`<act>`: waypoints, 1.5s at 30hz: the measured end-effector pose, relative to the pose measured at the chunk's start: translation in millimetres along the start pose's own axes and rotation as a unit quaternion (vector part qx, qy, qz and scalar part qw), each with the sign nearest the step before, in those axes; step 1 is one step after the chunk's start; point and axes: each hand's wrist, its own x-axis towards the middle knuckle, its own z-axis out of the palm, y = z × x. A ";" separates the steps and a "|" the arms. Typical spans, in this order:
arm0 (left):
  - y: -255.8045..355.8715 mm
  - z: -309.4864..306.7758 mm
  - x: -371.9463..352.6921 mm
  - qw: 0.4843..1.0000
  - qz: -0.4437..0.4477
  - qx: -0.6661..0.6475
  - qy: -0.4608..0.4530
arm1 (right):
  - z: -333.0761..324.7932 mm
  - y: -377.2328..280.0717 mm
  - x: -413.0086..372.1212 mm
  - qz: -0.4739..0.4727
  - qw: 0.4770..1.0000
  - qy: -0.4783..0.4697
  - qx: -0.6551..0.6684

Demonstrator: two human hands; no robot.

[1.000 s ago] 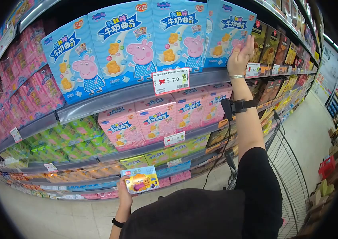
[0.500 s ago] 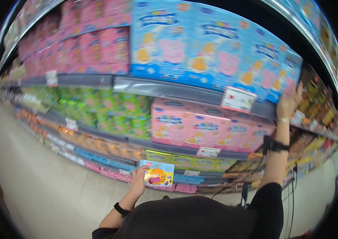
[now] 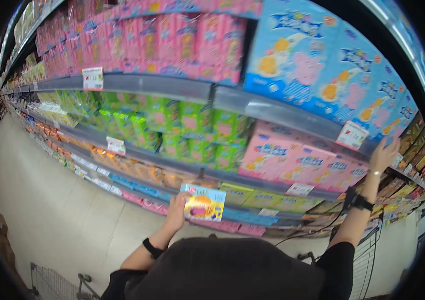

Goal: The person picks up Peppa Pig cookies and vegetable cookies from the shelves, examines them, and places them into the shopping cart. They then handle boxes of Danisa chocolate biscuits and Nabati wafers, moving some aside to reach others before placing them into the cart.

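The left hand (image 3: 176, 211) is gripping a small box (image 3: 203, 202), its fingers pinching the box's left edge and the printed front facing up toward the camera. A black wristband (image 3: 152, 248) is circling the wrist behind those fingers. The right hand (image 3: 385, 154) is reaching up to the shelf, its fingers parting slightly at the lower right end of the large blue boxes (image 3: 305, 62); whether they are touching the last box, I cannot tell. A price tag (image 3: 352, 135) is hanging on the shelf edge to the left of these fingers, and pink boxes (image 3: 292, 160) are standing on the shelf below and to their left. Green packets (image 3: 192, 116) are filling the shelf above the left fingers, and a wire cart (image 3: 365, 260) is standing below the right ones.
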 end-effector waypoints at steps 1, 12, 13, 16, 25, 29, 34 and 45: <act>-2.8 -18.2 5.9 0.999 0.035 0.031 -0.002 | -1.8 -3.6 15.2 -0.017 0.999 0.029 0.011; -81.7 -173.2 46.7 0.991 0.071 -0.050 -0.098 | -131.0 -180.9 23.3 -0.001 0.964 -0.081 0.252; -83.3 -177.0 47.3 0.991 0.054 -0.065 -0.109 | -154.1 -215.3 -6.5 -0.016 0.962 -0.105 0.251; -96.9 -183.4 46.4 0.980 0.042 -0.129 -0.145 | -207.5 -298.2 -95.5 0.000 0.915 -0.208 0.345; -97.1 -202.9 8.3 0.936 0.107 -0.158 -0.295 | -377.6 -411.8 -218.8 0.144 0.841 -0.419 0.311; -90.9 -222.7 -27.2 0.922 0.098 -0.139 -0.348 | -473.7 -407.3 -243.9 0.201 0.847 -0.435 0.229; -70.4 -257.9 -28.6 0.885 0.113 -0.154 -0.424 | -561.5 -419.0 -234.5 0.341 0.838 -0.378 0.195; -68.7 -396.9 78.3 0.887 0.128 -0.200 -0.395 | -479.1 -533.9 -195.8 0.244 0.840 -0.398 0.276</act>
